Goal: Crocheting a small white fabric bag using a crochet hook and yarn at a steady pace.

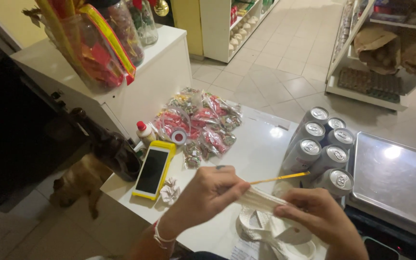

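Note:
My left hand (211, 191) and my right hand (319, 219) hold a white woven fabric piece (265, 202) stretched between them over the white counter (251, 149). More of the white fabric, with loops, lies below at the counter's front (275, 236). A thin yellow stick (280, 178) pokes out from my left hand's fingers toward the cans. A white bracelet sits on my left wrist.
Several silver drink cans (324, 151) stand at the right beside a metal tray (393, 178). A phone in a yellow case (152, 170), crumpled paper (170, 190), small glue bottle (145, 132), tape roll (178, 136) and candy bags (203, 123) lie left. A dog (75, 185) is on the floor.

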